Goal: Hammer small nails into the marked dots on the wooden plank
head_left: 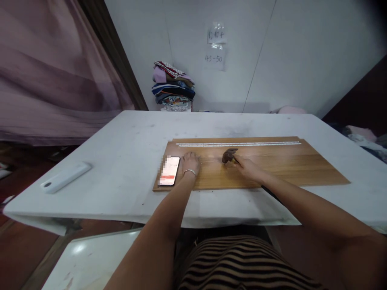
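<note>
A flat wood-grain board (272, 163) lies on the white table. My right hand (248, 169) is closed around the handle of a claw hammer (229, 155), whose dark metal head is just above or on the middle of the board; I cannot tell which. My left hand (191, 162), with a bracelet at the wrist, rests palm down on the board's left part. Its fingers seem spread and slightly bent, and tiny shiny bits show by its right edge, too small to name. Beside that hand a phone (171, 171) lies with its screen lit.
Two white marked strips (238, 143) run along the board's far edge. A long white object (65, 177) lies on the table (121, 141) at left. Folded cloths (173, 86) are stacked by the wall. A white stool or chair surface (87, 257) is below left.
</note>
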A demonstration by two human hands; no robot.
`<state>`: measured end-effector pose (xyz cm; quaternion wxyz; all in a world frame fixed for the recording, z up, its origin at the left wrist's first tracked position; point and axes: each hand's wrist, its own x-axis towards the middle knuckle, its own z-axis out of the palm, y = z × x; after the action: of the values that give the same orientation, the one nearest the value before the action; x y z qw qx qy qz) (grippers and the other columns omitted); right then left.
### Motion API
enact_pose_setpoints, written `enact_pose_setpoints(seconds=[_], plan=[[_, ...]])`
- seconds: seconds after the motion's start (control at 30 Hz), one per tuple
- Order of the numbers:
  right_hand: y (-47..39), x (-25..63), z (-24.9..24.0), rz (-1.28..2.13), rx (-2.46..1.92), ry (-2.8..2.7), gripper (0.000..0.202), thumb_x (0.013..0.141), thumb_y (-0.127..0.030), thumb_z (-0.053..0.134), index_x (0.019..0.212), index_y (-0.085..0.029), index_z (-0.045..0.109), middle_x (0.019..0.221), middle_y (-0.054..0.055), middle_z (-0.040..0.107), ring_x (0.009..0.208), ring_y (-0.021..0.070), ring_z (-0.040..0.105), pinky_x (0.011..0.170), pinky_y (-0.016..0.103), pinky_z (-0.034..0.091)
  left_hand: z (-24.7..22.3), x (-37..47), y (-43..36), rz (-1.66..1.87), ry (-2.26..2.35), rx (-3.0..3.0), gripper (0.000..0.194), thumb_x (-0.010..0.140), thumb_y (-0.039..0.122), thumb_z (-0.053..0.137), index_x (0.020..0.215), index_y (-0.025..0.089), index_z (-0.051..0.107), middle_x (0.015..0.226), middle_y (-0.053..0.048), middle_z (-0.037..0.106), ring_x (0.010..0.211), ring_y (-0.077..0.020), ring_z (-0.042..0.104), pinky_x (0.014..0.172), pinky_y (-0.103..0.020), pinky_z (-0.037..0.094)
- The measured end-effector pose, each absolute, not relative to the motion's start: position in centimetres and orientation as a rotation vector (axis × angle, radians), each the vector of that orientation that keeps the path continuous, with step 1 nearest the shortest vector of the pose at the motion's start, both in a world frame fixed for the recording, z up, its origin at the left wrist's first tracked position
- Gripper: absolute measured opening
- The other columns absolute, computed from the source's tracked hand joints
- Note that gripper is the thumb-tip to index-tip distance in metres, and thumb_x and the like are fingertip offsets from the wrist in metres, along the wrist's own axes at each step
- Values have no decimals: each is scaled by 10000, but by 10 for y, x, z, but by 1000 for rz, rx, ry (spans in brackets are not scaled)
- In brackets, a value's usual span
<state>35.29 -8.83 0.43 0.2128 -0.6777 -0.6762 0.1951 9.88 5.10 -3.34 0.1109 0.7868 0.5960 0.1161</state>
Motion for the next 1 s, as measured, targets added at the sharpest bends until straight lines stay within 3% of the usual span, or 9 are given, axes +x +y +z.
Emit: enact_pose_setpoints(seconds=[0.17,0.4,0.57,0.83,1.0], plan=[[-89,355,5,576,-1860,-1879,364,1006,-203,574,1339,-202,723,1273,151,839,1140,319,781,1018,437,588,-30,98,48,347,1722,2274,439,1114,142,360,1303,206,750,1465,-163,742,1446,-290,603,1253,-491,394],[-91,360,11,552,-1843,-1884,386,1005,-224,591,1371,-222,714,1174,123,850,1088,314,784,1007,448,595,-29,97,47,365,1699,2259,341,1140,306,447,1203,233,774,1482,-137,742,1463,-297,588,1280,-504,372],[-94,358,11,587,-1844,-1891,395,1000,-206,592,1371,-200,725,1257,146,839,1137,314,775,1009,439,593,-35,97,50,414,1718,2245,405,1148,229,374,1226,226,772,1503,-132,738,1472,-283,594,1285,-494,378],[-92,354,7,635,-1812,-1884,388,1021,-209,574,1378,-189,724,1357,172,816,1218,340,767,1068,471,587,-39,94,57,423,1784,2236,375,1130,170,398,1099,198,770,1273,-161,785,1250,-289,687,1122,-412,476],[-89,353,1,653,-1815,-1876,359,1022,-221,589,1344,-198,745,1348,174,821,1216,345,777,1080,475,593,-34,96,53,375,1796,2249,397,1141,162,383,1108,161,778,1245,-178,790,1279,-281,691,1124,-381,462]])
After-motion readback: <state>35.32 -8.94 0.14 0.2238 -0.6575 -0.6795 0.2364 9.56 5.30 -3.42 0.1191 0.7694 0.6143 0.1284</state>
